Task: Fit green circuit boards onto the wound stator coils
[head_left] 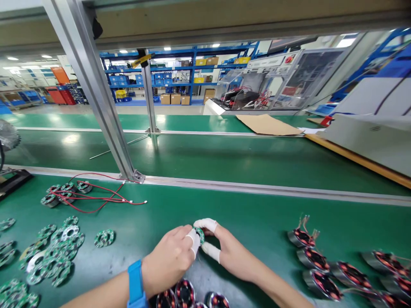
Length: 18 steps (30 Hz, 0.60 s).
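My left hand [170, 259], with a blue wristband, and my right hand [229, 252] meet over the green table, fingertips covered in white finger cots. Together they pinch a small green ring-shaped circuit board [201, 234] held upright between the thumbs and forefingers. Both hands are closed on it. Just below my hands lie several round motor stators with red-copper windings [184, 295].
A pile of green ring boards [54, 254] lies at left, with wired stators and red leads [93, 196] behind it. More wound stators [340, 269] lie in a row at right. An aluminium post [96, 94] and conveyor rail [257, 188] cross behind. A test machine [362, 128] stands far right.
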Tool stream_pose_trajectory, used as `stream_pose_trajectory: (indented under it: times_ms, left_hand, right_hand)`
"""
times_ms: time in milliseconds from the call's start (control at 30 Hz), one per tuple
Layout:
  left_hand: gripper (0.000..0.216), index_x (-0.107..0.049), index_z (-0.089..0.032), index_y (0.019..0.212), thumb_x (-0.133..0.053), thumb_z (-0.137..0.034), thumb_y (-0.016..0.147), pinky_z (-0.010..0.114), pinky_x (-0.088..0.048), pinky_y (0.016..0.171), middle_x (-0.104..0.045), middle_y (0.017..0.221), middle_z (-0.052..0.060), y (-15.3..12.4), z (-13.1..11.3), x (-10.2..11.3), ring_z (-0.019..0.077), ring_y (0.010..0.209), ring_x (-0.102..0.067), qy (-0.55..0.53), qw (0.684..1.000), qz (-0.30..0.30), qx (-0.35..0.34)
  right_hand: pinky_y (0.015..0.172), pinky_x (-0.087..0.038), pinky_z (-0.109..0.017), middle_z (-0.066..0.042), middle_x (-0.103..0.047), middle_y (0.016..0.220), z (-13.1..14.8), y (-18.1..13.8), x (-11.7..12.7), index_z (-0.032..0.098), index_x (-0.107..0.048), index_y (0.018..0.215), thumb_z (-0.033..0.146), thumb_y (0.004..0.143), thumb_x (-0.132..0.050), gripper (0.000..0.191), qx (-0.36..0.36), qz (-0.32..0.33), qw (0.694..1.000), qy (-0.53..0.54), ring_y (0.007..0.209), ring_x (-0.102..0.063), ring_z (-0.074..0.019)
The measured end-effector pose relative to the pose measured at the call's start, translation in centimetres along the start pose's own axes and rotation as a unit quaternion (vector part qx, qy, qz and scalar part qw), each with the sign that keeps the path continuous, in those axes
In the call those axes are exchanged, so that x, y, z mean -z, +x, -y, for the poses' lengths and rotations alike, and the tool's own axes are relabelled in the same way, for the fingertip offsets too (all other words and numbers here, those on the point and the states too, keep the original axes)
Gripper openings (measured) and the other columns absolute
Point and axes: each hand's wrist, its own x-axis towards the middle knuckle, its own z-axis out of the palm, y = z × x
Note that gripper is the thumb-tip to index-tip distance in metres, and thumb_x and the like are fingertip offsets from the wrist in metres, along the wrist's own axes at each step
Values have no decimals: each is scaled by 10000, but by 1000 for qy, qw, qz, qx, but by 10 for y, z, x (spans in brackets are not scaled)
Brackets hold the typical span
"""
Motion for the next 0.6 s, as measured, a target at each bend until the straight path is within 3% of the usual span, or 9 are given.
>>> stream_pose_trajectory:
  times_ms: [233,433,533,600]
  left_hand:
    - [104,-649,-115,732,-577,-119,807,331,-554,857,-639,760,60,1,-1,4,235,970,-620,1,1000,-14,-7]
    - [128,-676,-111,759,-557,-103,806,361,-533,874,-662,785,88,2,-5,8,283,1044,-593,28,999,40,-22]
    - [142,-665,-116,755,-539,-105,821,361,-513,897,-665,835,92,4,-1,9,271,1055,-581,5,996,89,-6]
    - [142,-656,-132,820,-515,-128,840,343,-520,860,-663,880,77,8,4,11,229,975,-601,-50,992,107,42]
  right_hand:
    - [867,-467,-440,-92,-593,989,0,2,-3,159,-544,1055,231,760,-519,305,-12,-22,1000,-7,909,-560,-229]
    - [889,-484,-389,-102,-614,1090,14,4,17,161,-544,1155,216,707,-567,452,-29,29,999,-20,971,-586,-225]
    - [687,-500,-289,-32,-660,846,28,-3,39,190,-652,953,151,679,-540,298,-45,21,995,-90,738,-595,-178]
    - [559,-437,-229,8,-639,671,36,-9,49,196,-694,758,92,646,-509,240,-71,101,985,-118,595,-550,-140]
